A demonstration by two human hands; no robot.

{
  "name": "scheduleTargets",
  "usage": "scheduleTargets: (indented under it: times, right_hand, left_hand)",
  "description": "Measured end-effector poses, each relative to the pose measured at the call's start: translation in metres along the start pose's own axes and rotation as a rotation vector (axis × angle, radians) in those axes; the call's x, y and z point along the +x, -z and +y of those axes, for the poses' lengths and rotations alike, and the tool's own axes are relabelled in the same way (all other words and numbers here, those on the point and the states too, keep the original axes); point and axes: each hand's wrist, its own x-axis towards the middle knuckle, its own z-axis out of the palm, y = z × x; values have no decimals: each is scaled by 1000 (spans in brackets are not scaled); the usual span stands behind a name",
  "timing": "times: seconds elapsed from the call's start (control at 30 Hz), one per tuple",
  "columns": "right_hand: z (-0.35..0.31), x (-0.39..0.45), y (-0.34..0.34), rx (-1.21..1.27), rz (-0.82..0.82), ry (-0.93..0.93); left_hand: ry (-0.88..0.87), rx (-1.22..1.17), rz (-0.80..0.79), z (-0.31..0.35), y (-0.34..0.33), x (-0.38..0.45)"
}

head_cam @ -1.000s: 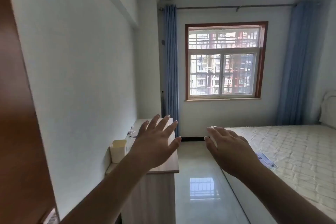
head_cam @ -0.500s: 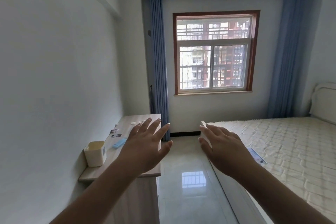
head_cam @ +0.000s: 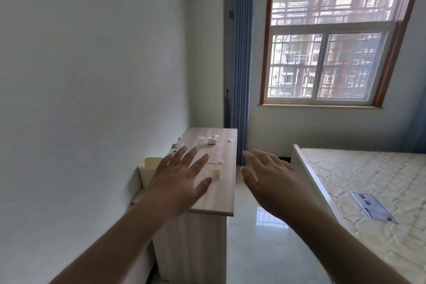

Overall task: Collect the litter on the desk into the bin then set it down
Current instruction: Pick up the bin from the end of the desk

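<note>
A: Cream plastic bin (head_cam: 149,169) sits by the wall on the pale wooden desk (head_cam: 219,193); its inside is out of sight, half behind the left hand (head_cam: 182,182).

B: White litter scraps (head_cam: 211,140) lie at the far end. Left hand and right hand (head_cam: 272,185) are spread, empty.

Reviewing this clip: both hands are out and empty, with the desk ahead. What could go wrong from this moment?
1. The left hand covers part of the desk; litter under it might be missed.
2. A small cup stands near the desk's open edge; a sweep could knock it off.
3. The scraps at the far end are tiny and scattered, so some may stay behind, far from the bin.
</note>
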Motion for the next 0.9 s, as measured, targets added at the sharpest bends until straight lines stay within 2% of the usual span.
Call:
scheduleTargets:
  times: [0.2, 0.4, 0.67, 0.9]
  right_hand:
    - [-35, 78, -54, -48, -48, 72]
    - [-52, 135, -94, -76, -76, 74]
    - [-40, 190, -151, -44, -119, 49]
    - [-3, 254, -204, -35, -132, 72]
  left_hand:
    - [108, 4, -63, -94, -44, 22]
    - [152, -5, -106, -158, -79, 53]
    - [145, -37, -160, -186, -133, 109]
    - [123, 42, -153, -187, -185, 180]
